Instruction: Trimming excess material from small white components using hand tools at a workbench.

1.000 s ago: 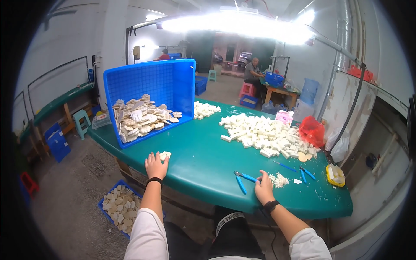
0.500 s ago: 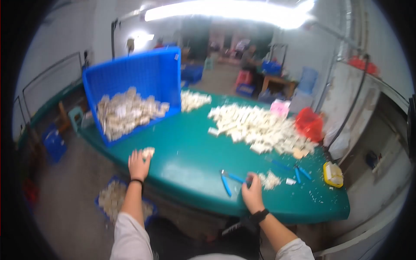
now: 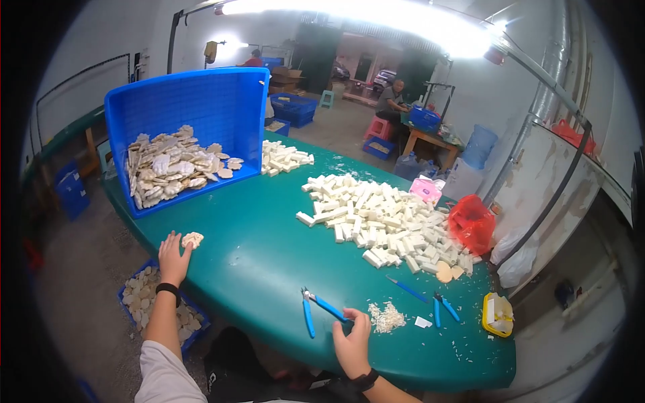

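Near the left edge of the green table my left hand (image 3: pixel 173 260) lies with its fingers stretched out. Beside its thumb, on the table, sits a small cream piece with a scalloped edge (image 3: pixel 193 240). My right hand (image 3: pixel 353 341) is at the table's front edge, thumb and fingers curled around the end of one handle of blue-handled nippers (image 3: pixel 310 316). Those nippers are spread wide, jaws pointing away from me. What else lies inside the right fingers, if anything, is hidden. A little heap of white shavings (image 3: pixel 387 318) is just right of that hand.
A tilted blue crate (image 3: pixel 185 94) holds flat scalloped pieces. White blocks (image 3: pixel 376 215) are piled mid-table, near a red plastic bag (image 3: pixel 470 225). At right lie a second pair of nippers (image 3: pixel 443 310), a blue pen-like tool (image 3: pixel 407 289) and a yellow box (image 3: pixel 497 316). A floor crate (image 3: pixel 196 334) stands below.
The view has shifted and sharpened. My left hand has drawn slightly left of the scalloped piece, which stays on the table. My right hand remains at the nippers' handle.
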A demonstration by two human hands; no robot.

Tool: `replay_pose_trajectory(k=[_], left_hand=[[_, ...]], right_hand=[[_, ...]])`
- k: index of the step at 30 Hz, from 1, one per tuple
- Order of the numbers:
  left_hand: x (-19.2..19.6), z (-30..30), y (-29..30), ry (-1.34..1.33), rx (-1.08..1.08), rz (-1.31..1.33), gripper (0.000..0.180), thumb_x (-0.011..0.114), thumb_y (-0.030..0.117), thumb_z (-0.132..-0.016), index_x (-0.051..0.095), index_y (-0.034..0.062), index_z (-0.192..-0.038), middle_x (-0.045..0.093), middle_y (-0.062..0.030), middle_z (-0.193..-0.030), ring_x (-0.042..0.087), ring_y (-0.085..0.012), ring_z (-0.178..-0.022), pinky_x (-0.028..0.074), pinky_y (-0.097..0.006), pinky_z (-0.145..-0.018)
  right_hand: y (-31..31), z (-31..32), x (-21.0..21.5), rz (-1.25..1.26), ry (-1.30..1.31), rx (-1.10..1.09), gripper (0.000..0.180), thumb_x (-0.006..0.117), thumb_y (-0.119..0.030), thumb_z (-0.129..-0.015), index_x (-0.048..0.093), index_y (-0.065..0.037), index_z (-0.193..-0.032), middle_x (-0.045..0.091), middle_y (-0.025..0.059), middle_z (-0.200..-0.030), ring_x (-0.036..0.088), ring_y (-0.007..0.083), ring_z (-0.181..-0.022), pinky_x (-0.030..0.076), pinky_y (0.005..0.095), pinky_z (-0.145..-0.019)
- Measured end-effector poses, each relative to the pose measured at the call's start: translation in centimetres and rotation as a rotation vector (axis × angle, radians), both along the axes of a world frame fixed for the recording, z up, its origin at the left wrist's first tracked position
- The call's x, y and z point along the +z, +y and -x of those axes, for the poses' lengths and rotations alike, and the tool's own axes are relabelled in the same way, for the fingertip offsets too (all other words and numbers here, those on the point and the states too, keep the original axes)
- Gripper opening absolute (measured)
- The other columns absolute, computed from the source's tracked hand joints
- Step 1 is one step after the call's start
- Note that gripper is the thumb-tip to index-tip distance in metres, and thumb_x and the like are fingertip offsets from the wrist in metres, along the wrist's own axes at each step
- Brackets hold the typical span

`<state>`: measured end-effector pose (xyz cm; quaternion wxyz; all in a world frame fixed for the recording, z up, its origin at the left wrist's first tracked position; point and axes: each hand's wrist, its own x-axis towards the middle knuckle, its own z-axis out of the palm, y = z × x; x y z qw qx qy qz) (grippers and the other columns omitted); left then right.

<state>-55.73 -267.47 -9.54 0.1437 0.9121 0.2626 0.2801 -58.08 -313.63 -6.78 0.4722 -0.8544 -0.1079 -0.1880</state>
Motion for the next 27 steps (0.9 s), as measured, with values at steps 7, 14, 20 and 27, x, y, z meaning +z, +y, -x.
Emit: replay_pose_trajectory(k=[7,14,20,27], left_hand=[[1.0,-0.4,-0.9,-0.003,0.035,0.046,0.063,0.055,0.043,-0.096,0.042,0.0047,-0.145,0.051,-0.0212,-0.142,0.041,-0.0341,-0.138,0.024,-0.046,-0.119],[-0.2,-0.7,-0.5,-0.070,0.035,0.022,0.058,0.059,0.035,-0.095,0.046,0.0037,-0.141,0.051,-0.0208,-0.143,0.042,-0.0339,-0.138,0.025,-0.047,-0.118],[-0.6,0.0,-0.5,-0.080,0.027,0.032,0.054,0.059,0.036,-0.094,0.052,0.0028,-0.135,0.050,-0.0198,-0.143,0.041,-0.0329,-0.138,0.024,-0.047,-0.119],[-1.0,-0.8,-0.6,-0.182,0.006,-0.025,0.048,0.059,0.035,-0.091,0.059,0.0014,-0.126,0.054,-0.0224,-0.139,0.045,-0.0342,-0.135,0.027,-0.048,-0.117]], right_hand=[[0.2,-0.1,0.2,0.082,-0.003,-0.002,0.022,0.064,-0.016,-0.089,0.062,-0.006,-0.108,0.057,0.0125,-0.109,0.052,0.0313,-0.107,0.041,0.0417,-0.094],[0.6,0.1,1.0,0.300,-0.116,0.000,0.015,0.066,-0.014,-0.086,0.071,-0.005,-0.096,0.062,0.0092,-0.111,0.052,0.0325,-0.105,0.044,0.0436,-0.091],[1.5,0.7,1.2,0.395,-0.219,0.078,0.018,0.068,-0.011,-0.083,0.069,-0.001,-0.097,0.064,0.0115,-0.106,0.053,0.0334,-0.103,0.044,0.0437,-0.089],[3.0,2.4,2.4,0.456,-0.281,0.299,0.018,0.067,-0.006,-0.083,0.068,0.002,-0.099,0.066,0.0135,-0.107,0.058,0.0328,-0.098,0.047,0.0415,-0.087]])
